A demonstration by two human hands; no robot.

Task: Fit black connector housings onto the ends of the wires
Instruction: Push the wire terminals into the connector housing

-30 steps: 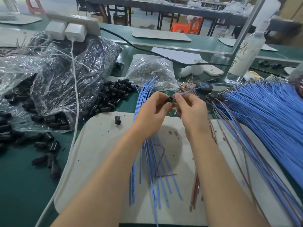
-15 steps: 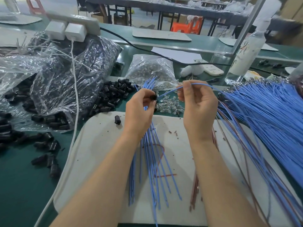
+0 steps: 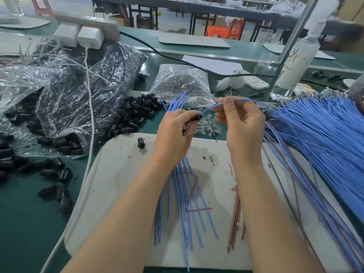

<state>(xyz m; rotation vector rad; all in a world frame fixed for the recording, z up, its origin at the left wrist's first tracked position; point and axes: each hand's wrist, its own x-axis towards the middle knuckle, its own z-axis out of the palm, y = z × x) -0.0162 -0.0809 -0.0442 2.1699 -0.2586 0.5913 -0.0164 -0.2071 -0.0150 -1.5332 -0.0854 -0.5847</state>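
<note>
Green bench [image 3: 23, 223], white mat [image 3: 118, 174]: above it a black housing [image 3: 196, 117], blue wire [image 3: 209, 109] entering it, is pinched in the left hand [image 3: 174, 134]. The right hand [image 3: 243, 127], pinching that wire, has drawn apart from the left within the second; the wire end is probably seated, though hidden.

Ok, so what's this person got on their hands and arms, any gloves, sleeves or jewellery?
Nothing that shows. The left hand and right hand are bare: no gloves, finger covers or rings visible. The left forearm and right forearm are uncovered down to the picture's bottom edge, with no sleeves, watch, bracelet or wrist strap. The few nails in view look short and unpainted.
</note>
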